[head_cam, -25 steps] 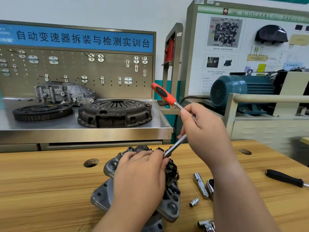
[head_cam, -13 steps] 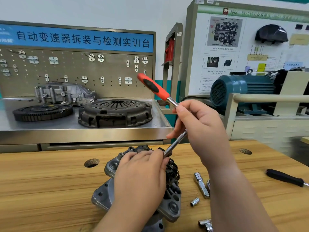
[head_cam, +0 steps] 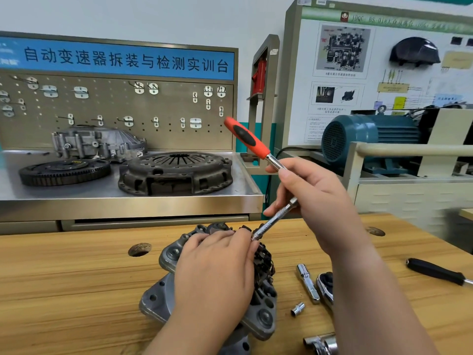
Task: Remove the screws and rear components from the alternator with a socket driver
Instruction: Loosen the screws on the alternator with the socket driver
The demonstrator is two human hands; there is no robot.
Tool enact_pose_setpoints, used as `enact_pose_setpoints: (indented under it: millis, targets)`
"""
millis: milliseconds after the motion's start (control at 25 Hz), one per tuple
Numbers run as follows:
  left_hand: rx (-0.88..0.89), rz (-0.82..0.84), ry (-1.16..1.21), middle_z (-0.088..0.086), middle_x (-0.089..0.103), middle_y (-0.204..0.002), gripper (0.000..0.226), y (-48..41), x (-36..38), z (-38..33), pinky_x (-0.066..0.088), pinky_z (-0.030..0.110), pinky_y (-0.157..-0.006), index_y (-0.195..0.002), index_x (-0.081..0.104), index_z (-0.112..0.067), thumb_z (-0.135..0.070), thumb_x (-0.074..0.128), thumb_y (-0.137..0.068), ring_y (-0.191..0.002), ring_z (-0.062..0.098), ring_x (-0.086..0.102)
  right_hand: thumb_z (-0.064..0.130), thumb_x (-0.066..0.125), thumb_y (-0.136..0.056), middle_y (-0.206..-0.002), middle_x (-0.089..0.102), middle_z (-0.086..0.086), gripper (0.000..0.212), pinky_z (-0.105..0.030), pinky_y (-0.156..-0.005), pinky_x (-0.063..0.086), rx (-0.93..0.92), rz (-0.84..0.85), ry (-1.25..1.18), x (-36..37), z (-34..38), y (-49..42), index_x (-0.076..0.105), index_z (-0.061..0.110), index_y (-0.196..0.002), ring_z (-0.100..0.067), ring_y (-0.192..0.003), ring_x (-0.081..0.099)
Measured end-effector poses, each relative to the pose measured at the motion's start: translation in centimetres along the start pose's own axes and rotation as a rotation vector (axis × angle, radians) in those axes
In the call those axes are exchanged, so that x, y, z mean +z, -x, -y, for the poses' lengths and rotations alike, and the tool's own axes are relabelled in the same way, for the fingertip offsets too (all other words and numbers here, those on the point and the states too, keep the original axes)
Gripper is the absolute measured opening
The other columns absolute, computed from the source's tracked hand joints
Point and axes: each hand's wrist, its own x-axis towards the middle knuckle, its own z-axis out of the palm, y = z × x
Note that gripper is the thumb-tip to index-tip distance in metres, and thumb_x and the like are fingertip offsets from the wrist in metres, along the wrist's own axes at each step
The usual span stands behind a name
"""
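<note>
Two hands are at work on the alternator [head_cam: 163,298], which lies on the wooden bench [head_cam: 64,290] low in the middle of the view, its grey cast housing showing at nine o'clock from the wrist that covers it. The left hand [head_cam: 217,272] lies palm-down over the rear of the alternator, fingers relaxed and only gently bent, their tips reaching the dark parts at the far edge; the thumb is hidden. The right hand [head_cam: 314,201] has its fingers and thumb curled round the chrome shaft of the socket driver [head_cam: 247,137], well below the grip. The driver slants, its orange-and-black handle pointing to eleven o'clock, while its tip meets the alternator's rear right beside the left fingertips – what it sits on is hidden.

At three o'clock from the alternator, on the bench, lie an extension bar [head_cam: 308,284], a ratchet head [head_cam: 326,285] just beside it and a small socket [head_cam: 297,309] near them. Farther out at three o'clock lies a black-handled screwdriver [head_cam: 432,271], well apart. A chrome piece [head_cam: 321,343] shows at five o'clock, cut by the frame.

Beyond the bench, at eleven o'clock, a steel shelf [head_cam: 230,201] carries a clutch pressure plate [head_cam: 176,172], a toothed flywheel [head_cam: 64,171] and an aluminium housing [head_cam: 97,143] before a pegboard [head_cam: 115,111]. At two o'clock stands a blue electric motor [head_cam: 368,139].
</note>
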Motion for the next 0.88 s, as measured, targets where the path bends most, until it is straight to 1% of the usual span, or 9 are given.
enact_pose_setpoints:
  millis: [120, 160, 320, 400, 520, 600, 680, 760, 880]
  targets:
    - [-0.007, -0.011, 0.017, -0.014, 0.052, -0.051, 0.028, -0.2, -0.1, 0.0, 0.042, 0.026, -0.062, -0.064, 0.046, -0.025, -0.033, 0.036, -0.089, -0.054, 0.008, 0.055, 0.027, 0.041, -0.098, -0.062, 0.06, -0.002, 0.024, -0.041, -0.059, 0.051, -0.036, -0.194, 0.612, 0.7, -0.3, -0.3, 0.059, 0.019, -0.084, -0.024, -0.065, 0.062]
    - [-0.005, -0.014, 0.022, -0.014, 0.051, -0.051, 0.028, -0.1, -0.1, 0.0, 0.041, 0.026, -0.062, -0.064, 0.046, -0.026, -0.033, 0.036, -0.089, -0.054, 0.008, 0.054, 0.027, 0.041, -0.098, -0.063, 0.06, -0.002, 0.024, -0.041, -0.058, 0.051, -0.052, -0.217, 0.631, 0.9, -0.3, -0.3, 0.059, 0.019, -0.084, -0.023, -0.065, 0.061]
    - [0.004, -0.012, 0.035, -0.014, 0.051, -0.053, 0.025, 0.0, -0.1, 0.0, 0.039, 0.026, -0.063, -0.067, 0.038, -0.028, -0.034, 0.035, -0.091, -0.056, 0.007, 0.055, 0.02, 0.047, -0.095, -0.062, 0.061, -0.001, 0.021, -0.031, -0.064, 0.055, -0.105, 0.044, -0.068, 0.2, -0.3, -0.2, 0.067, 0.025, -0.098, -0.018, -0.064, 0.068]
    - [0.009, 0.004, 0.033, -0.015, 0.052, -0.054, 0.027, 0.0, -0.1, 0.1, 0.039, 0.026, -0.064, -0.068, 0.043, -0.027, -0.035, 0.034, -0.092, -0.059, 0.008, 0.057, 0.02, 0.048, -0.091, -0.061, 0.056, -0.001, 0.024, -0.035, -0.07, 0.056, -0.114, 0.171, -0.306, -0.3, -0.5, -0.2, 0.068, 0.021, -0.103, -0.022, -0.065, 0.068]
    - [0.005, 0.016, 0.023, -0.015, 0.053, -0.054, 0.029, -0.1, -0.1, 0.1, 0.039, 0.026, -0.064, -0.068, 0.048, -0.027, -0.035, 0.033, -0.092, -0.059, 0.008, 0.057, 0.019, 0.048, -0.093, -0.057, 0.052, -0.002, 0.023, -0.037, -0.067, 0.056, -0.047, 0.068, -0.241, -0.1, -1.1, -0.4, 0.07, 0.022, -0.096, -0.024, -0.061, 0.069]
    - [-0.005, 0.008, 0.014, -0.015, 0.051, -0.052, 0.029, -0.1, -0.2, 0.0, 0.041, 0.026, -0.062, -0.066, 0.047, -0.027, -0.035, 0.035, -0.09, -0.055, 0.008, 0.055, 0.017, 0.046, -0.096, -0.053, 0.053, -0.004, 0.023, -0.041, -0.065, 0.055, 0.024, -0.138, 0.056, 0.6, -1.4, -0.6, 0.068, 0.016, -0.09, -0.021, -0.056, 0.069]
    - [-0.009, 0.002, 0.013, -0.015, 0.05, -0.052, 0.029, -0.2, -0.1, -0.1, 0.042, 0.027, -0.062, -0.065, 0.049, -0.027, -0.035, 0.036, -0.089, -0.054, 0.007, 0.054, 0.016, 0.044, -0.095, -0.055, 0.061, -0.006, 0.023, -0.039, -0.061, 0.054, 0.079, -0.24, 0.272, 0.9, -1.5, -0.8, 0.065, 0.011, -0.088, -0.018, -0.057, 0.068]
    - [-0.016, 0.007, 0.014, -0.015, 0.051, -0.053, 0.029, -0.1, 0.0, 0.0, 0.042, 0.027, -0.063, -0.065, 0.049, -0.027, -0.036, 0.036, -0.089, -0.055, 0.007, 0.054, 0.013, 0.045, -0.097, -0.057, 0.063, -0.004, 0.024, -0.031, -0.059, 0.05, 0.091, -0.176, 0.105, 0.8, -1.5, -0.8, 0.067, 0.017, -0.09, -0.017, -0.059, 0.069]
    - [-0.006, 0.016, 0.017, -0.015, 0.054, -0.056, 0.028, 0.0, -0.1, 0.1, 0.04, 0.026, -0.065, -0.068, 0.049, -0.027, -0.036, 0.035, -0.091, -0.059, 0.006, 0.056, 0.01, 0.051, -0.095, -0.061, 0.061, -0.003, 0.021, -0.027, -0.063, 0.054, 0.046, 0.059, -0.455, 0.1, -0.7, -0.5, 0.07, 0.017, -0.098, -0.021, -0.062, 0.069]
